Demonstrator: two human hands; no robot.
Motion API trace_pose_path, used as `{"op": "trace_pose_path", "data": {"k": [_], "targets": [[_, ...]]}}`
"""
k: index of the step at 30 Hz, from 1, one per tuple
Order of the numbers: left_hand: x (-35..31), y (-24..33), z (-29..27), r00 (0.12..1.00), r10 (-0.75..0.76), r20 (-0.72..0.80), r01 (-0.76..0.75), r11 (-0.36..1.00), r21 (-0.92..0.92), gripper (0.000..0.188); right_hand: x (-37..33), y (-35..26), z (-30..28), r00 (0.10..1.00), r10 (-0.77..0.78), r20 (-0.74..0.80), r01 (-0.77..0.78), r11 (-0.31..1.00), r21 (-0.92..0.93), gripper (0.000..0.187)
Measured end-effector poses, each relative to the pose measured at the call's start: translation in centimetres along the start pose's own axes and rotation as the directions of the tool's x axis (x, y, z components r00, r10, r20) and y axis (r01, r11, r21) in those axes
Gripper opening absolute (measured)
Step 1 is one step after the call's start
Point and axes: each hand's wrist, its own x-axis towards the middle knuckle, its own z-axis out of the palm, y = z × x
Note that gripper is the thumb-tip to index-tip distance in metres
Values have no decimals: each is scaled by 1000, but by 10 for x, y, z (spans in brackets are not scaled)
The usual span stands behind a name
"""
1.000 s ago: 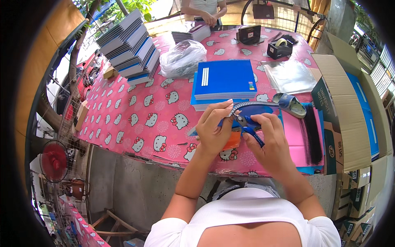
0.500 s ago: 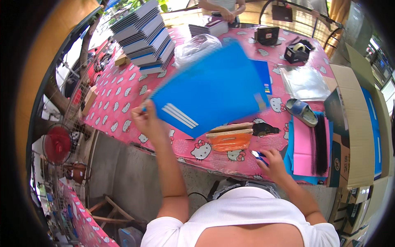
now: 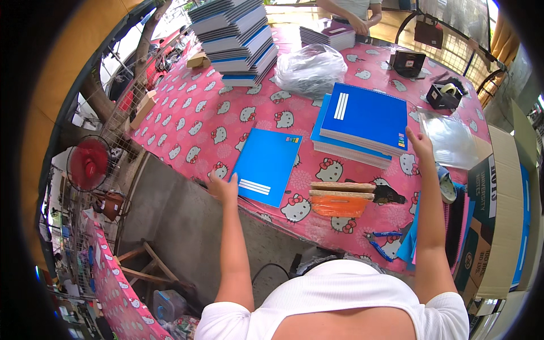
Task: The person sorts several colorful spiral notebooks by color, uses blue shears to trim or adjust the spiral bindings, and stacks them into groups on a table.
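One flat, rectangular light-blue notebook (image 3: 267,165) lies left of the notebook stack (image 3: 365,116), whose smooth dark-blue top cover surmounts white page edges. Behind the stack: a crumpled, translucent plastic bag (image 3: 310,71). Right of the stack: a corrugated cardboard box (image 3: 507,209) containing blue notebooks (image 3: 525,198). Left hand (image 3: 222,186): thumb and fingers parted, thumb at the notebook's left edge. Right hand (image 3: 420,144): fingertip at the stack's right edge; grip cannot be determined.

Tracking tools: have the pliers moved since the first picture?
Yes: right and down in view, judged against the orange block; pliers now on the table.
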Motion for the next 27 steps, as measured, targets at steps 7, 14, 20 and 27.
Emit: {"op": "trace_pose_path", "data": {"k": [7,14,20,27], "targets": [[-29,36,21,868,121,481,-358,823,440,78,29,12,25,969,-248,-23,241,958,-154,47],[-20,106,24,869,208,449,-298,945,138,66,25,-6,9,921,110,375,-206,952,226,33],[-63,225,27,645,498,579,-72,795,-602,49,45,14,19,988,-40,152,23,994,111,29],[-43,288,86,834,447,323,-53,648,-760,74,10,-31,1,831,-539,-138,533,842,-81,23]]}}
